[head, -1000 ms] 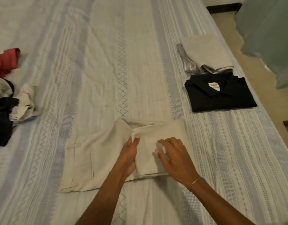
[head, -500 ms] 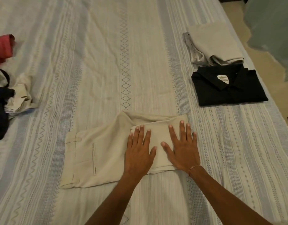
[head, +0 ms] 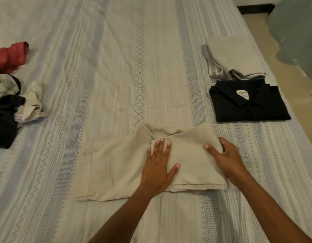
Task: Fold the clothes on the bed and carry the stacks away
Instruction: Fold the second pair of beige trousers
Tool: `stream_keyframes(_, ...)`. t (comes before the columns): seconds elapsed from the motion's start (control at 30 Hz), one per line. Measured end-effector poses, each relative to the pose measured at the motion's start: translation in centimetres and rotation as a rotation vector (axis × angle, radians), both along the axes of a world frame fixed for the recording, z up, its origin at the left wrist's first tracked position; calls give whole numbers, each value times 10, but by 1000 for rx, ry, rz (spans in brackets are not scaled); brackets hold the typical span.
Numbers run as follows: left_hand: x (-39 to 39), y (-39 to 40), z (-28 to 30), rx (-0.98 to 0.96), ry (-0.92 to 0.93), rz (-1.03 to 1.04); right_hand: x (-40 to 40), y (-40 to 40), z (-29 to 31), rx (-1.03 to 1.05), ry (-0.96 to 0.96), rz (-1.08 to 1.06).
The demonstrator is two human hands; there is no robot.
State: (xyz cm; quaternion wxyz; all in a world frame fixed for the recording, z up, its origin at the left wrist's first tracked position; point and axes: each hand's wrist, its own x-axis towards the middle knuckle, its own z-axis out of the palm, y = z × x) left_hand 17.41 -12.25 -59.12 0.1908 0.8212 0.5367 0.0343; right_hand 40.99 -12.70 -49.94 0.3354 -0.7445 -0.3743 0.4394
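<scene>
Both hands lie on the beige half-folded trousers (head: 127, 163) on the striped woven bed cover (head: 102, 67): the left hand (head: 158, 170) flat on the fold's left edge, the right hand (head: 225, 155) at its right edge. Beyond the right hand lies a folded black collared shirt (head: 248, 104), with a folded beige garment stack (head: 234, 58) behind it. Far left of the left hand sits an unfolded heap of mixed clothes (head: 9, 95).

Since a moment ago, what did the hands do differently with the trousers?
Half a second ago both hands lay flat on the folded trousers. Now the right hand has slid to the right edge and its fingers curl round the fold, lifting it a little. The left hand stayed flat, pressing the cloth. The black shirt, the beige stack and the pile on the left did not move.
</scene>
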Motion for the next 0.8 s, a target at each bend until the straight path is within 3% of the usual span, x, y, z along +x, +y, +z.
stream_keyframes(0.2,59,19,14,-263,-206,-65,22,-7,57,75,-272,15)
stream_keyframes(0.3,67,18,51,-386,-251,29,-2,-7,87,123,-387,55)
stream_keyframes(0.43,38,3,146,-926,-1087,437,-69,-8,116,221,-373,90)
stream_keyframes(0.5,7,6,175,-1022,-1295,548,-108,-10,120,229,-275,186)
stream_keyframes(0.67,-71,29,164,-885,-1176,875,-178,-19,80,202,-140,717)
stream_keyframes(0.73,-101,39,145,-937,-1226,931,-186,-17,52,304,-243,651)
stream_keyframes(0.8,-125,46,129,-1010,-1250,949,-185,-14,21,371,-477,554)
